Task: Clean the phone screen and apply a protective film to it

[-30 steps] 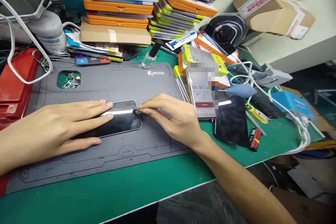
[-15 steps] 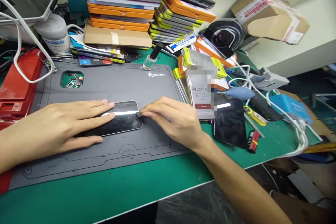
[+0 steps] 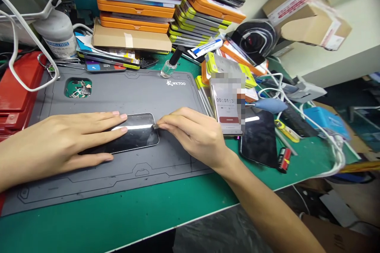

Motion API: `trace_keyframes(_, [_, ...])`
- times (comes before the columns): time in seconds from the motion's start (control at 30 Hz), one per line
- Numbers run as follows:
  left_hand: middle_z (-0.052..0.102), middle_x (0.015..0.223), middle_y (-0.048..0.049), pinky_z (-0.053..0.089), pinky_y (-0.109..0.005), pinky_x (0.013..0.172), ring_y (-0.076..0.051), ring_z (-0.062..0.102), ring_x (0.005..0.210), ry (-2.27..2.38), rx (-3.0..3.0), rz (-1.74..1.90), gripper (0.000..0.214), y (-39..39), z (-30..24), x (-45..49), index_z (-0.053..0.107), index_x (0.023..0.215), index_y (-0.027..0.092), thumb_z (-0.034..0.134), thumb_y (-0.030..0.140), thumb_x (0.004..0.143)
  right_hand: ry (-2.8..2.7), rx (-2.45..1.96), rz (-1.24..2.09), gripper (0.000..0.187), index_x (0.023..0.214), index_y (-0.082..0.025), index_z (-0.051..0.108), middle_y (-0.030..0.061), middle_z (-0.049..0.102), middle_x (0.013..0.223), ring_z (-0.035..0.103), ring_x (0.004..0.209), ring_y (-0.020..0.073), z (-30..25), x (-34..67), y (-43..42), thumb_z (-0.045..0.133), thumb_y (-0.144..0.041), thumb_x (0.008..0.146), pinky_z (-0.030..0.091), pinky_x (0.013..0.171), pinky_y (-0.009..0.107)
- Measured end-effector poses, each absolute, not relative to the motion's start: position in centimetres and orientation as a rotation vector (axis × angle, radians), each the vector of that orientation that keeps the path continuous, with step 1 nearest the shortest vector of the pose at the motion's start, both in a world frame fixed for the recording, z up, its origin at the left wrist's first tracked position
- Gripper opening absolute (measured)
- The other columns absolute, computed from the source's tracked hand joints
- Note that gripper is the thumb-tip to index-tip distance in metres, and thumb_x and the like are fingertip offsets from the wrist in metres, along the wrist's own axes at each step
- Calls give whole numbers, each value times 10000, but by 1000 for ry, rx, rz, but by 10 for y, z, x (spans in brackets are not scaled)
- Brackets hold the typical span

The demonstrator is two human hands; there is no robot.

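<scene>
A black phone (image 3: 135,134) lies screen up on the grey work mat (image 3: 124,95). My left hand (image 3: 65,142) rests flat across its left part, fingers stretched out, pressing it down. My right hand (image 3: 192,134) is at the phone's right end, thumb and forefinger pinched on a small dark tool (image 3: 154,126) whose tip touches the upper right edge of the phone.
A propped phone showing a timer (image 3: 227,106) stands right of the mat, a dark phone (image 3: 259,136) flat beside it. Stacks of orange and yellow cases (image 3: 166,8), a small glass bottle (image 3: 170,63), a white jar (image 3: 57,33), cables (image 3: 308,110) and a cardboard box (image 3: 308,12) crowd the back.
The hands stay almost where they were. The right hand's pinched tool has kept against the phone's right end, shifting only slightly. The view drifted a little.
</scene>
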State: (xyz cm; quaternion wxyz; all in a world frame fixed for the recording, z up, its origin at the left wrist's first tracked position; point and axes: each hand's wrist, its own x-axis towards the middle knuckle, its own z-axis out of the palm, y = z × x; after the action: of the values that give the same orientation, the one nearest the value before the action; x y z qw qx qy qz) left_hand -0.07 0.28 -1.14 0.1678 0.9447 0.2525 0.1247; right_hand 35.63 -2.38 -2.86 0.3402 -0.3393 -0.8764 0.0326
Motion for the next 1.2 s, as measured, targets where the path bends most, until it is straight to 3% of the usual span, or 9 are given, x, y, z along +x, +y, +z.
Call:
trace_keyframes(0.1, [557, 1782, 111, 538, -430, 1351, -231, 684, 1563, 660, 2732, 470, 530, 3, -17, -2, 544, 1734, 484, 523, 590, 1215, -2277, -858, 42, 147, 1124, -177, 801, 69, 869, 991, 793, 858, 190, -28, 356, -23, 670, -133, 1174, 689, 818, 341])
trace_keyframes(0.3, [586, 1771, 122, 504, -533, 1383, -266, 639, 1615, 738, 2602, 448, 507, 2, -24, -4, 637, 1665, 488, 545, 641, 1191, -2288, -856, -12, 137, 1126, -170, 792, 71, 869, 998, 789, 864, 188, -28, 356, -22, 678, -106, 1165, 686, 821, 343])
trace_keyframes(0.5, [539, 1814, 143, 540, -474, 1373, -253, 632, 1625, 725, 2656, 430, 533, 0, -22, -5, 533, 1737, 529, 517, 621, 1212, -2310, -846, -7, 146, 1121, -143, 794, 85, 862, 988, 789, 860, 192, -26, 357, -23, 662, -108, 1171, 678, 822, 335])
trace_keyframes(0.77, [533, 1823, 138, 531, -561, 1379, -274, 650, 1608, 736, 2709, 385, 567, -2, -20, -6, 417, 1786, 565, 482, 624, 1226, -2332, -862, -72, 139, 1108, -182, 782, 56, 846, 950, 766, 825, 183, -21, 357, -25, 689, -89, 1152, 657, 785, 328])
trace_keyframes(1.2, [534, 1824, 158, 548, -469, 1375, -255, 667, 1592, 713, 2748, 344, 594, 0, -16, -7, 391, 1805, 551, 503, 587, 1223, -2372, -897, 19, 134, 1128, -209, 784, 43, 834, 960, 774, 842, 186, -18, 359, -25, 694, -115, 1158, 646, 779, 328])
